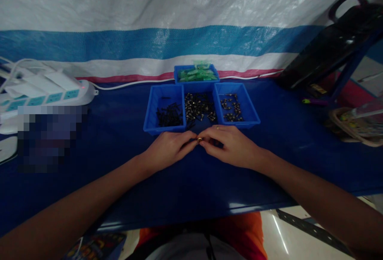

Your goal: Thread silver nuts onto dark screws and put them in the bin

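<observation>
My left hand (170,148) and my right hand (229,144) meet at the middle of the table, thumbs and forefingers pinched. Between their fingertips is a small brass-coloured metal piece (200,140), too small to name. Just beyond my left hand stands a blue bin (148,112) with thin black pieces (170,114) in it. A second blue bin (251,110), past my right hand, has small metal fittings (233,108) in it. Between the two bins lies a heap of shiny and dark metal parts (199,106).
A smaller blue bin (176,75) at the back holds green packets (197,73). White power strips (60,96) with a cable are at the left. A black bottle (326,44) leans at the right, near a wicker basket (344,126). A striped sheet (119,44) hangs behind the blue table (185,188).
</observation>
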Tool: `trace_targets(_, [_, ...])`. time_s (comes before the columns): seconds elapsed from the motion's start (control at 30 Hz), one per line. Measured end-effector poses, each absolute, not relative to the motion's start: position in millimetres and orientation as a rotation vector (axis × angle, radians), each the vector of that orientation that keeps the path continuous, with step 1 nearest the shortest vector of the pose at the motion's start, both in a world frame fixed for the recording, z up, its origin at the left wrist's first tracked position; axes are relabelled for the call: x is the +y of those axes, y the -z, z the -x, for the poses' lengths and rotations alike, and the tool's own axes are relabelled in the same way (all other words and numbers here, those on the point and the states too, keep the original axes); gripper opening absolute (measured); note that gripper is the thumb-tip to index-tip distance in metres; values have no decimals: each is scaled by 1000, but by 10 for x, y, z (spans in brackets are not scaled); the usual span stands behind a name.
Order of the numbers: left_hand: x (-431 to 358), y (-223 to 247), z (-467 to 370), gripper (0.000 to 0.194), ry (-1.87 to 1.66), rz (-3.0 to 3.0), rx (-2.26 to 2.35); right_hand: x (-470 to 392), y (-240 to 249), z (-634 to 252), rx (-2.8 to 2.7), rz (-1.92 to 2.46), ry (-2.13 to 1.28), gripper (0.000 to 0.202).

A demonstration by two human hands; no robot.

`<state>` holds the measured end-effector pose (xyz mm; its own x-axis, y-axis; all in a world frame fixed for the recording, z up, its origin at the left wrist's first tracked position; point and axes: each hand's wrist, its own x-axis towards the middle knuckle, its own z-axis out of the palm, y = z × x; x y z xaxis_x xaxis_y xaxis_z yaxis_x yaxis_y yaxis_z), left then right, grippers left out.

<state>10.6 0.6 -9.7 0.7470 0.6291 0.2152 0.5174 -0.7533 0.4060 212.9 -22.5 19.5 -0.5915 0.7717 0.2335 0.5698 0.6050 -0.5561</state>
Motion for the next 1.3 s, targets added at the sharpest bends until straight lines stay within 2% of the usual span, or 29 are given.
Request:
trace_targets(0.6, [-3, 101, -111, 23, -518, -2698, 913, -174, -211, -2160, -2320, 930, -815, 18])
trace_targets(0.87, [5, 94, -114, 25, -466, -2785, 885, -192, -219, -2154, -2286, 1047, -900, 19])
trace_targets(1.07, [5, 83, -124, 30, -437, -2845, 859, -167, -194, -2159, -2361, 1070, -848, 12])
trace_targets(1.3, [-9, 69, -114, 23, -417, -2784, 867, -161, -191, -2173, -2358, 1083, -884, 7])
